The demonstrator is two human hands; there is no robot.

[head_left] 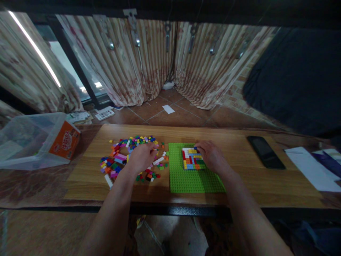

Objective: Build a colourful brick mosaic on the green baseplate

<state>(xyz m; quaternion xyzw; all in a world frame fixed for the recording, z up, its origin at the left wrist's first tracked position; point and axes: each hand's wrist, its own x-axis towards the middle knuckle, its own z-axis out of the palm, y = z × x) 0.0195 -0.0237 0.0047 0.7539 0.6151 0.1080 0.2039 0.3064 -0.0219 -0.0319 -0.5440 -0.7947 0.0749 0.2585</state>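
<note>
My left hand (143, 156) is over the pile of loose toy bricks (115, 166), with its fingers drawn together. Whatever is between its fingertips, if anything, I cannot make out. My right hand (211, 155) is at the far right corner of a block of multicoloured bricks (189, 160), fingers pinched on a small dark blue brick (195, 148). That brick touches or hovers just over the block's edge; which, I cannot tell. Beneath the block lies a green studded baseplate (183, 183). Part of the block's right side is hidden by my right hand.
A black phone (265, 152) lies on the wooden board (247, 188) to the right, with white paper (310, 169) beyond it. At the left stands a clear plastic bin (32, 142) with an orange label. Curtains (149, 64) hang past the table.
</note>
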